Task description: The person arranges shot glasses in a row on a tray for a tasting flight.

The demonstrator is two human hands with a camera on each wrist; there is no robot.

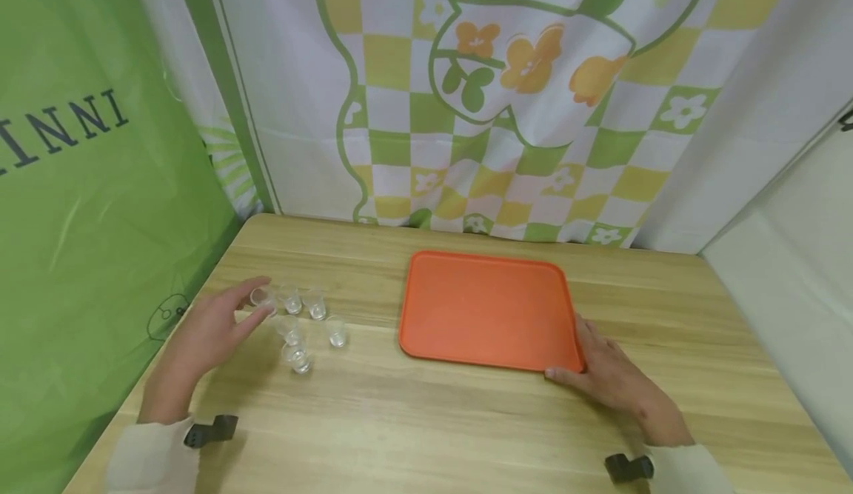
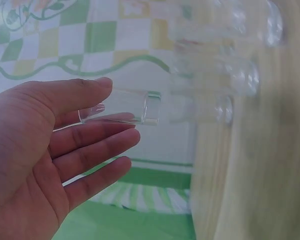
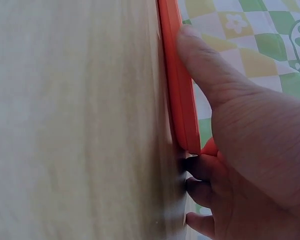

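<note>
My left hand (image 1: 216,324) pinches a clear cup (image 1: 263,301); my right hand (image 1: 605,364) grips a smooth, round-cornered tray (image 1: 489,309) on the woodgrain surface (image 1: 426,420); only the left wrist view shows the cup aloft.

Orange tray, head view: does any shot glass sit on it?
No, all the visible shot glasses are left of the orange tray.

The bench (image 1: 400,420) has a pale, wood-grained top. A shallow orange-red rectangular tray (image 1: 489,312) with rounded corners lies on it. Left of the tray, well apart from it, five small clear shot glasses (image 1: 316,306) stand upright in a loose cluster.
</note>
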